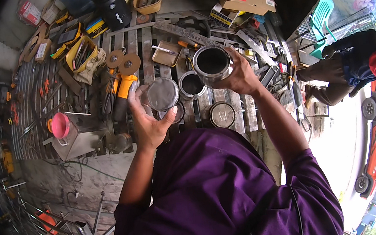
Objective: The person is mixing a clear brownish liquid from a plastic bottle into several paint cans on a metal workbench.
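Observation:
My left hand [148, 126] is closed on a round grey metal lid [163, 93], thumb at its near edge and fingers along its left side. To the right, my right hand [242, 77] grips a round metal pot [215, 80] by its right side, with the dark hollow mouth showing. Between them stands a second, smaller metal pot [193, 96], its mouth open and dark inside. A dark round lid [222, 114] lies flat on the slatted bench below my right hand. Another dark round piece [179, 112] is partly hidden behind my left hand.
Left of my left hand lies a power tool with a yellow body [125, 85], near brown grinding discs [130, 64]. A tan tray [165, 54] and a steel bar [182, 32] lie beyond the pots. A pink bowl [60, 125] sits far left. Another person [351, 67] is at the right.

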A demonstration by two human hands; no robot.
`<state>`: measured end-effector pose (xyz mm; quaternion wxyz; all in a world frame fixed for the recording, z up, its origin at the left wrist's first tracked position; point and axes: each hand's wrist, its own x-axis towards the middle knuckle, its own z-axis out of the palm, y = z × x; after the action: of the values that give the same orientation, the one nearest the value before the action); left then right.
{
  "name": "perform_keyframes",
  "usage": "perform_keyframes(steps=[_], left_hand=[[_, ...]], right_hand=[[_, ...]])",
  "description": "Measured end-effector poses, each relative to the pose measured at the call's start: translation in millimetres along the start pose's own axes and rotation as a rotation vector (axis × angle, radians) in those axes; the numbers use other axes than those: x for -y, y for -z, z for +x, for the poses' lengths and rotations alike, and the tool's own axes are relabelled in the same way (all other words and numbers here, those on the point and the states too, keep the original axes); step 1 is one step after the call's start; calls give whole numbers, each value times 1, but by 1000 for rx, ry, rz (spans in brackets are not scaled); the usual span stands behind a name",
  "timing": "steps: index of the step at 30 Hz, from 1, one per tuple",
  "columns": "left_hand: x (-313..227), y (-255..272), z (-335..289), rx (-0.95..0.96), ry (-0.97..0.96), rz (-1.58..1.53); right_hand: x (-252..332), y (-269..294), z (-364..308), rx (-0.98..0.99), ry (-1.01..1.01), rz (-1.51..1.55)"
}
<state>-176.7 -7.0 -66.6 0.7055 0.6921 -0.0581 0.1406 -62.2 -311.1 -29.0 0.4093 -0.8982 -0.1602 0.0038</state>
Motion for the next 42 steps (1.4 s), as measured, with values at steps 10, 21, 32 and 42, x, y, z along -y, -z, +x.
perform_keyframes(steps=[10,21,32,42], left_hand=[[5,2,1,3,6,32],[5,2,-2,-14,-3,55],[10,10,-9,-18,-6,73],[17,14,-15,112,-51,477]], right_hand=[[-7,-12,-8,-15,97,-33],[-1,-20,-14,-28,-46,151],[-71,-1,-84,-204,-283,319],[-73,-3,-116,-317,-374,197]])
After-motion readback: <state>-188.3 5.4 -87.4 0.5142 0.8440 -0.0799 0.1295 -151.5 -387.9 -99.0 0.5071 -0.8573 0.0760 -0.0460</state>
